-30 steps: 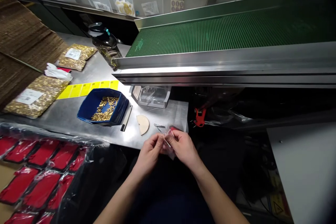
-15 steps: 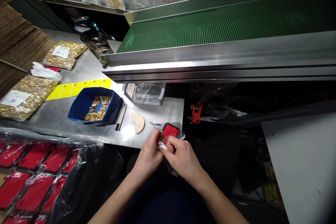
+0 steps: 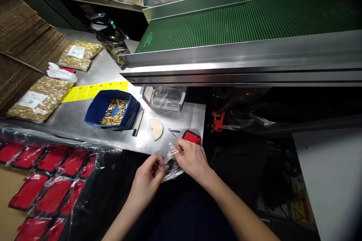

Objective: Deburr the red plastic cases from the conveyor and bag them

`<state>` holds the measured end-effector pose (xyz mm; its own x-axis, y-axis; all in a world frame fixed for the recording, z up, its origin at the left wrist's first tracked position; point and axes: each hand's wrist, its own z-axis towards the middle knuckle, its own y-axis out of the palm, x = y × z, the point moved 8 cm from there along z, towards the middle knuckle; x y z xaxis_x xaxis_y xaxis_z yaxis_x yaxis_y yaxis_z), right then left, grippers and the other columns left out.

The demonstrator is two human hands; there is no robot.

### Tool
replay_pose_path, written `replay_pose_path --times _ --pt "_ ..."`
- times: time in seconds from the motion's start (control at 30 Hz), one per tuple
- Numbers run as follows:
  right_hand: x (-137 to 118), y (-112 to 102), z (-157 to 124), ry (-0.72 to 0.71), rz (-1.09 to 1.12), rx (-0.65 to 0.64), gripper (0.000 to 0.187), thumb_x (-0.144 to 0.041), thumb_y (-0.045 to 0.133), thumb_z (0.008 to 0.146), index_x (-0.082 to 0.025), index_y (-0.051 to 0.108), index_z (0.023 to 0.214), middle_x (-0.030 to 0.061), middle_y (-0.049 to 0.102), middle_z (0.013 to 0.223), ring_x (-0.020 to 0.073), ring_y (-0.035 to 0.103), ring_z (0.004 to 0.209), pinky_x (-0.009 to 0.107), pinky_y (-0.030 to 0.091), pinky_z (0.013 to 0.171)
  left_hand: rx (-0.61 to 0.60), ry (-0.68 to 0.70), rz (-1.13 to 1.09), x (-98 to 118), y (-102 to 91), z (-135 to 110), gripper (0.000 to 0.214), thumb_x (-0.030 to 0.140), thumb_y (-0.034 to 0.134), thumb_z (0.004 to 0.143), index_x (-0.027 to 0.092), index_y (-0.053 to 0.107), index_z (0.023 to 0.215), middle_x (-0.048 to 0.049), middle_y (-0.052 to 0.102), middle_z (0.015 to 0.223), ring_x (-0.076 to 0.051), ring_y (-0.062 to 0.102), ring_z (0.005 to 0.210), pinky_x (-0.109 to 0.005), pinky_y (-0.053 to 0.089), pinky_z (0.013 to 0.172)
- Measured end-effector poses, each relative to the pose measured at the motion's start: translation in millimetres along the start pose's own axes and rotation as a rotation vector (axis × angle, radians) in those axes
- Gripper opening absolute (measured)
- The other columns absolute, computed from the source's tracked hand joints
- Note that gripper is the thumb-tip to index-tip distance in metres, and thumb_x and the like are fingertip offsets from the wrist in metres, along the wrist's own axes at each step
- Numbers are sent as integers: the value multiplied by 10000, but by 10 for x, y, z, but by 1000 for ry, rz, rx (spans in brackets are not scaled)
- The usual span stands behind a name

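Note:
Between my hands, in front of the bench edge, stretches a clear plastic bag (image 3: pixel 173 173). My left hand (image 3: pixel 148 175) pinches its left side with thumb and fingers. Higher up and to the right, my right hand (image 3: pixel 191 157) is closed on the bag's other side. Just beyond my right hand lies a red piece with a black edge (image 3: pixel 192 136), partly hidden by the fingers. Near it on the metal bench are small metal tweezers (image 3: pixel 174 130), a pale half-round disc (image 3: pixel 156 129) and a slim white-and-black tool (image 3: pixel 138 122).
A blue bin (image 3: pixel 96 115) holds small gold pieces. Behind it lie a yellow label strip (image 3: pixel 93 91) and bags of gold pieces (image 3: pixel 45 96). A green conveyor (image 3: pixel 226 30) crosses the back above a clear tray (image 3: pixel 166 99). Bagged red pieces (image 3: pixel 53 194) fill a lined box at left.
My hands have moved apart, the left one down and leftward, and the clear bag is now spread open between them. The whole view has shifted slightly.

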<state>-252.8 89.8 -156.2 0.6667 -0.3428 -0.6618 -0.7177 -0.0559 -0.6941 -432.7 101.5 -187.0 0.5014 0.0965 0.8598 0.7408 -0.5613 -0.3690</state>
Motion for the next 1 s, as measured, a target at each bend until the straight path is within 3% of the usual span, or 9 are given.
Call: replay_pose_path --times 0.1,0.23,0.37,0.5,0.67,0.73,0.83,0.93,1.0 --pt "210 -6 -257 -14 280 -121 322 -415 790 827 -270 640 1072 -8 706 1013 160 644 867 239 440 731 -11 -231 -258 -449 -51 -55 346 497 718 871 214 527 816 65 450 660 -113 427 551 -212 370 486" --pt "842 364 -703 474 914 -191 342 -531 736 863 -198 679 920 10 725 788 121 606 600 237 458 585 71 -362 -413 -786 -95 -110 434 575 760 813 205 531 808 81 441 589 -101 420 488 -202 396 443" --pt "921 901 -763 696 1352 -184 522 -583 772 815 -150 688 1094 142 764 1143 171 746 879 264 580 754 143 -353 -408 -805 -104 -21 448 594 743 824 208 515 807 105 380 526 -70 311 436 -166 256 404" --pt "866 1080 -548 719 1499 -35 495 -530 807 804 -145 695 1096 159 729 1255 201 731 1066 265 589 843 197 -285 -365 -656 -118 118 442 573 767 812 198 534 812 111 329 547 -60 234 478 -167 184 434" --pt "1037 810 -586 639 1427 198 484 -465 819 809 -198 672 1185 91 730 1258 206 704 1104 284 570 891 182 -240 -278 -492 -41 178 417 566 735 846 190 556 818 111 305 528 -74 216 502 -186 181 466" --pt "1119 563 -715 566 1322 273 475 -453 811 823 -211 667 1206 67 739 1231 199 695 1084 282 549 917 169 -228 -239 -460 14 186 416 569 724 855 190 560 807 111 301 512 -76 210 498 -194 175 472" --pt "1120 93 -959 417 931 347 422 -447 738 890 -204 661 1226 71 756 1156 225 699 1038 323 523 960 154 -205 -176 -423 115 216 410 572 709 867 194 569 795 107 313 497 -82 229 491 -202 191 479" --pt "884 -216 -1141 229 494 305 322 -376 681 928 -215 654 1205 63 759 1041 234 703 931 317 529 863 133 -160 -107 -341 236 283 395 566 665 904 198 583 786 91 363 509 -94 292 496 -212 238 494" --pt "626 -212 -1181 36 286 168 167 -269 631 938 -229 665 1097 45 738 951 223 680 857 305 500 788 109 -111 -62 -239 317 342 427 562 612 940 196 558 728 73 400 536 -102 338 511 -222 257 503"
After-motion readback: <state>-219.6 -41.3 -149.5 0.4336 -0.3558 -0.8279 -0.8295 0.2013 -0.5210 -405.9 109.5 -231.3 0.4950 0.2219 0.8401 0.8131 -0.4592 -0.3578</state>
